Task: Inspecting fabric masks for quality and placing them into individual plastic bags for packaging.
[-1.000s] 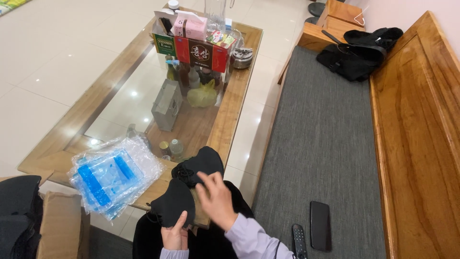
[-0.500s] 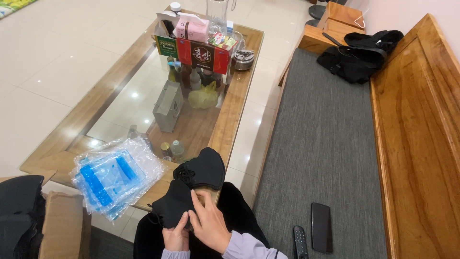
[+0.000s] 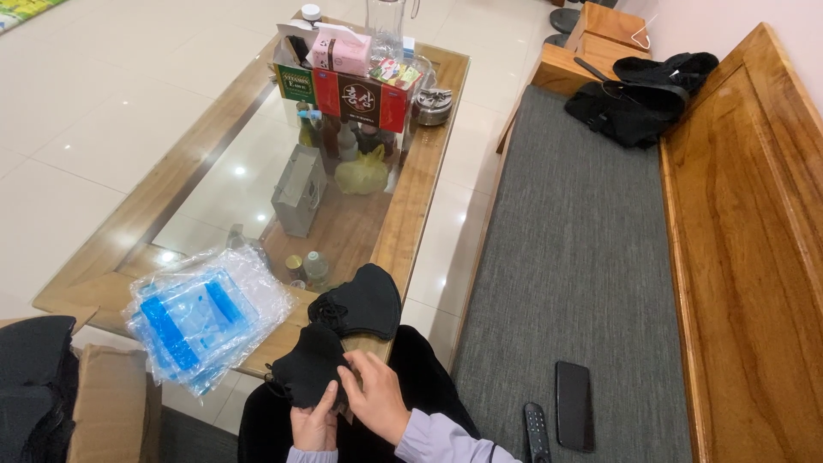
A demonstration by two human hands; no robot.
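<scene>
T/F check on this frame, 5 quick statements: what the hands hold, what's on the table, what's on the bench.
1. Both hands, the left hand and the right hand, are on a black face mask. True.
2. A second black mask lies on the near edge of the table. True.
3. The clear plastic bags with blue print sit on the bench cushion. False: they lie on the table's near left corner.
4. A dark phone and a remote lie on the grey bench cushion. True.
5. The far end of the bench is bare. False: a black bag lies there.
</scene>
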